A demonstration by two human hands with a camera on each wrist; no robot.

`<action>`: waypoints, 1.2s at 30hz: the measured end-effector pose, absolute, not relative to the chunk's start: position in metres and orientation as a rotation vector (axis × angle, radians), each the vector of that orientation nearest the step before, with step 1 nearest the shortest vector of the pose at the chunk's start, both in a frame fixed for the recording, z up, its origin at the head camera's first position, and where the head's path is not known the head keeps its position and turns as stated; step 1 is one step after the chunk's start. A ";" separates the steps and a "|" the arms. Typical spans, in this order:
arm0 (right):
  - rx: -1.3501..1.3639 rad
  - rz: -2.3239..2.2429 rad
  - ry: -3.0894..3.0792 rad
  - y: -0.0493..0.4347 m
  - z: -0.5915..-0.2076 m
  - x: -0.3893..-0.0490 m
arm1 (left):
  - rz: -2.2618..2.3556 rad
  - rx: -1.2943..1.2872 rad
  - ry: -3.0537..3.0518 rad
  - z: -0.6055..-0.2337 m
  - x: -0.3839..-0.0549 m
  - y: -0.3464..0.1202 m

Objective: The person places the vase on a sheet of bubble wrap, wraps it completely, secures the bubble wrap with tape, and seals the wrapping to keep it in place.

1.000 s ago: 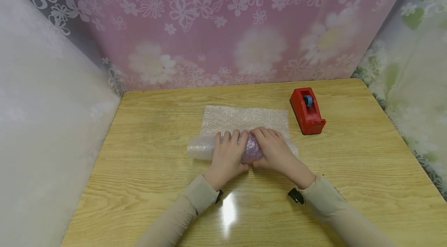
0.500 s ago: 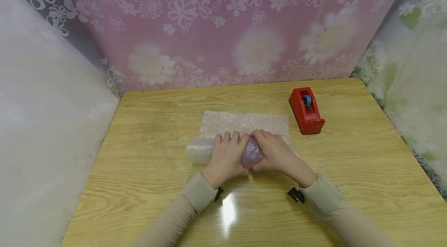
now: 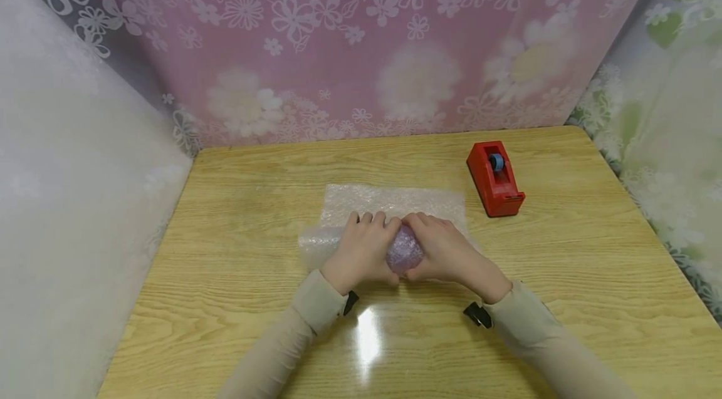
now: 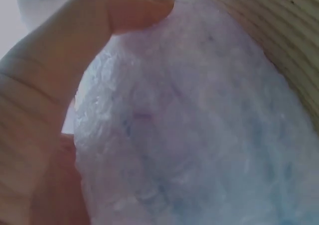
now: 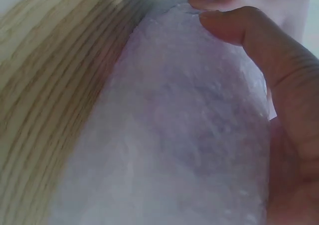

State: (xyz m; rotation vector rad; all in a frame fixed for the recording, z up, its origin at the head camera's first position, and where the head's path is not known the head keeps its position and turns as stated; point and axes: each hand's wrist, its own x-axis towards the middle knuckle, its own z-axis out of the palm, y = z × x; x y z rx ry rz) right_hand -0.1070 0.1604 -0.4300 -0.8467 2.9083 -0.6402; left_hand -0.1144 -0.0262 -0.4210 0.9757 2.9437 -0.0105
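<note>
A roll of clear bubble wrap [image 3: 317,245] lies crosswise on the table, with something purplish inside showing through at its middle. Over the roll's left part the left hand [image 3: 365,251] curls its fingers, its thumb on the near side. The right hand [image 3: 442,248] grips the roll just to the right in the same way, and the two index fingers meet on top. Both wrist views show the thumbs pressing on the wrapped bundle [image 4: 199,115], where bluish and pink tints show through the layers. Beyond the hands, a flat part of the bubble wrap sheet [image 3: 389,198] spreads on the wood.
A red tape dispenser [image 3: 496,180] with a blue roll of tape stands at the back right of the wooden table [image 3: 237,299]. Pink flowered cloth [image 3: 350,61] hangs behind the table, and pale cloth hangs on both sides.
The roll and the flat sheet have slid a little toward the person, the sheet's far edge coming nearer. Both hands keep their grip, the left shifting slightly nearer and to the left.
</note>
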 end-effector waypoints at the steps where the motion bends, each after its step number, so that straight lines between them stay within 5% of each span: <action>1: -0.853 -0.628 2.902 0.160 -0.430 -0.107 | -0.006 0.960 2.943 -0.420 -0.114 -0.026; 36: -0.900 -0.815 2.706 0.166 -0.431 -0.114 | 0.393 0.679 2.650 -0.420 -0.141 -0.087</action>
